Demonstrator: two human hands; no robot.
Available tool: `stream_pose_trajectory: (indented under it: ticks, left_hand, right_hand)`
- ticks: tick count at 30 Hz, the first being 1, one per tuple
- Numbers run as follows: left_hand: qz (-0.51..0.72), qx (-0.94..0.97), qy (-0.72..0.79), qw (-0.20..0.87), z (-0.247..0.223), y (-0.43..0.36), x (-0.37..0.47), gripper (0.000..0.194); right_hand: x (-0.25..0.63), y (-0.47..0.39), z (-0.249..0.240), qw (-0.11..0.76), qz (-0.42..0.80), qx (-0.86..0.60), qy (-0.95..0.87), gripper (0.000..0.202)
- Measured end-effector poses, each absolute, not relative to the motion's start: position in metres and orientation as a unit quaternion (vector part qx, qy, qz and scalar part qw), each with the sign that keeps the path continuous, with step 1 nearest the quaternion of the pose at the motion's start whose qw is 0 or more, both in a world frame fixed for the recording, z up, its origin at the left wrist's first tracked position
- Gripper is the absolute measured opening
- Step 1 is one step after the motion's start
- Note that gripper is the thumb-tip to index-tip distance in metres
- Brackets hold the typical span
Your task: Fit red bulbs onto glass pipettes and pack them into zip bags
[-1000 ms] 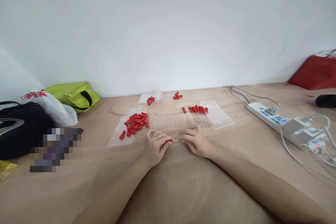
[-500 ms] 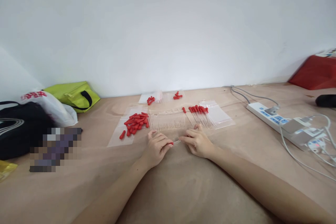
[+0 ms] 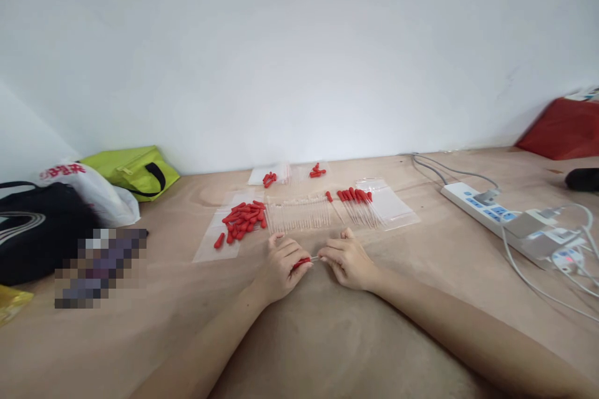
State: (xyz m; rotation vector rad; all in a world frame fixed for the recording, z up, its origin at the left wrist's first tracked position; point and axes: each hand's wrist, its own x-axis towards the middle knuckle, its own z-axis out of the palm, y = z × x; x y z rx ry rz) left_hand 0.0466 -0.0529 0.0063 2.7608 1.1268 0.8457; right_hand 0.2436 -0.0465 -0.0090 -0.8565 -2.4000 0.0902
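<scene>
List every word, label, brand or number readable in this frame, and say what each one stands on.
None can be read outright.
White plastic bag: red printed characters, too blurred to read.
Black bag: pale curved stripes, no letters to make out.
Power strip: blue patches, no legible marking.
Pixelated patch: blurred out, unreadable.

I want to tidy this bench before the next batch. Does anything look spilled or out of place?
Mostly orderly. One red bulb lies apart from the pile of red bulbs, near the edge of its clear bag. Right of it, the power strip trails tangled white cables.
</scene>
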Motion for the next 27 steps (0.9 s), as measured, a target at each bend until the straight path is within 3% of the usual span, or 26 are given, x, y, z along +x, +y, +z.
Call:
stream_pose_trajectory:
  ticks: [10,16,19,23,27]
  left_hand:
    - [0.262,0.883,0.388,0.015,0.009,-0.050,0.046,0.015]
    - [0.266,0.866,0.424,-0.015,0.005,-0.045,0.038,0.017]
    - [0.301,0.828,0.473,-0.015,0.000,-0.043,0.036,0.032]
    - [0.272,0.845,0.460,0.031,0.000,-0.043,0.038,0.009]
    - [0.257,0.865,0.426,0.060,0.003,-0.043,0.038,0.013]
  right_hand:
    - [0.239,-0.044,-0.005,0.276,0.013,-0.328,-0.903,0.021]
    - [0.247,-0.040,0.002,0.197,-0.065,-0.350,-0.913,0.016]
    - [0.259,-0.026,0.004,0.216,-0.049,-0.446,-0.867,0.017]
    - [0.269,0.007,0.007,0.278,-0.010,-0.630,-0.726,0.023]
    - [0.264,0.034,0.005,0.258,-0.008,-0.697,-0.668,0.032]
